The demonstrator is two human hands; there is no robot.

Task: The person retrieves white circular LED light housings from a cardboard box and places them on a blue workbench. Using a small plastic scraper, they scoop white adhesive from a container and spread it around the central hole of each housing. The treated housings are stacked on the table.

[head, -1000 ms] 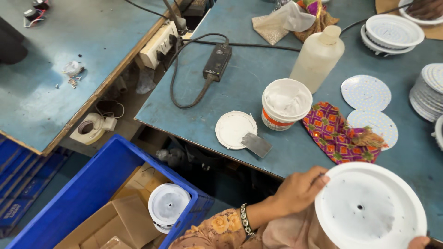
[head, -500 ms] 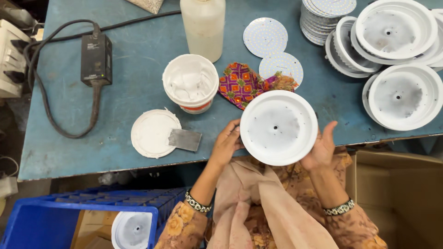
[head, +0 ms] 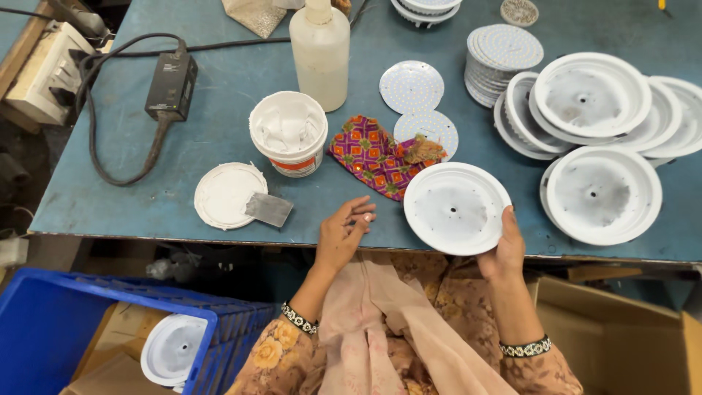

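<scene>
I see R hand (head: 504,249) clamped on white dish (head: 457,208) rim; L hand (head: 342,235) loose, half-open, empty, over table (head: 183,139) edge

Plastic bottle (head: 320,51), paste tub (head: 288,132), patterned cloth (head: 369,155), blue crate (head: 66,329).

Short floral sleeves in orange-brown with pale flowers are worn on both arms. A black-and-white beaded band is seen at each wrist, near the left hand (head: 342,234) and right hand (head: 504,249). A pale pink scarf is draped down the front.
</scene>
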